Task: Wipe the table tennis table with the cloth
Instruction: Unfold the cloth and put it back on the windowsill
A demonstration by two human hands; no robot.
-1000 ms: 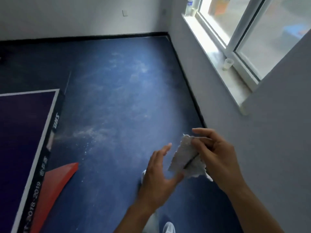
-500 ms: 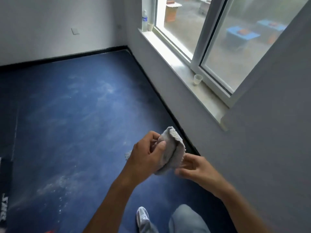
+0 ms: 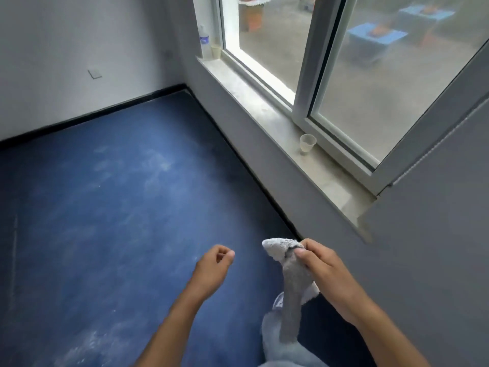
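A grey cloth (image 3: pixel 289 282) hangs down in front of me, gathered into a long bunch. My right hand (image 3: pixel 324 271) pinches its upper end between thumb and fingers. My left hand (image 3: pixel 211 267) hovers to the left of the cloth, apart from it, fingers loosely curled and holding nothing. The table tennis table is out of the view.
A dusty blue floor (image 3: pixel 119 207) fills the left. A grey wall with a windowsill (image 3: pixel 264 107) runs along the right; a small plastic cup (image 3: pixel 307 143) stands on the sill, with a bottle (image 3: pixel 204 41) and another cup (image 3: pixel 215 51) at its far end. My shoe (image 3: pixel 277 300) shows below the cloth.
The view swung right, so the table left the frame. My left hand let go of the cloth and moved left; the cloth now hangs from my right hand alone.
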